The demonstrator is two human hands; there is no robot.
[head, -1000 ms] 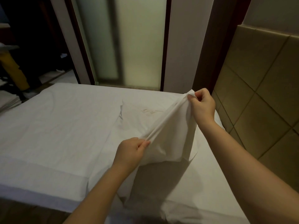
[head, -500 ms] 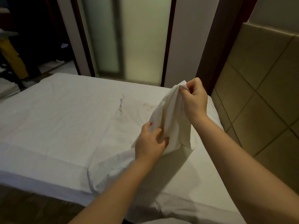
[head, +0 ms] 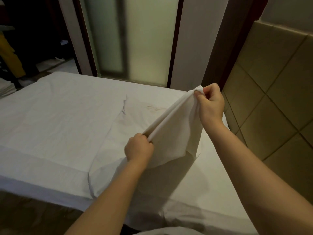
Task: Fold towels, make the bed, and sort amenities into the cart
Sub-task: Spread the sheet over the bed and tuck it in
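Above bed [head: 50,124], left hand [head: 138,147], right hand [head: 210,103], fists stretching pillowcase [head: 174,134]

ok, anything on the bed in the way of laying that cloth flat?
Nothing visible. The left hand and right hand grip the cloth by its top edge, taut above the bed, and its lower part trails on the bed. Around it the bed shows only flat white fabric and a small crease.
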